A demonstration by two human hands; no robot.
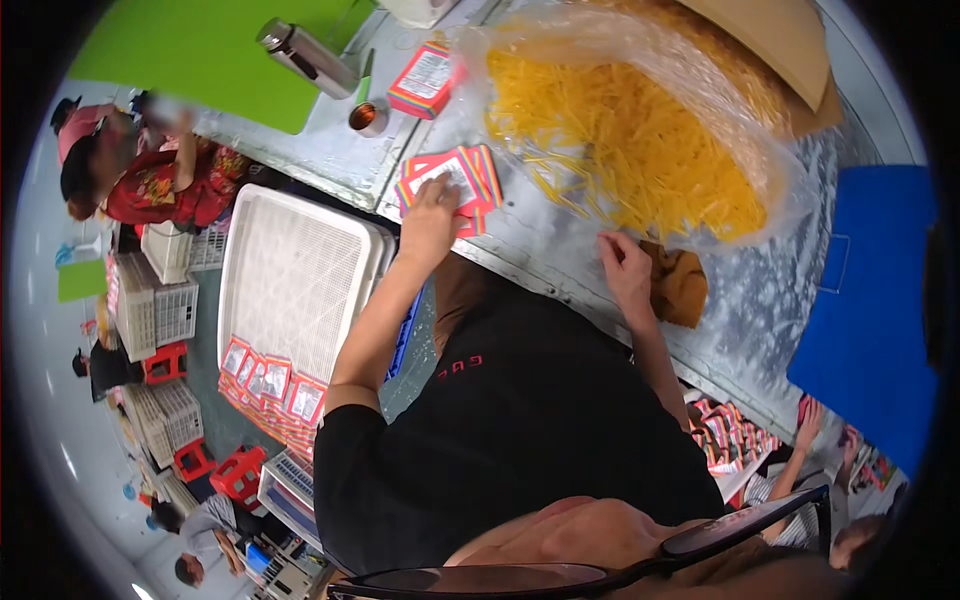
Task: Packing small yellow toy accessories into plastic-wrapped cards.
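**Packets and yellow strands on the desk**

Fanned stack of flat rectangular packets with red-pink rainbow-striped borders and white centres [455, 180]: lying flat on the grey metal desk [560, 250] near its front edge, slightly splayed, left hand [430, 215] pressing on top. Heap of thin yellow strands in an open clear plastic bag [630, 130]: loose, spilling toward the front edge; right hand [625, 265] sits at its lower fringe, fingers curled.
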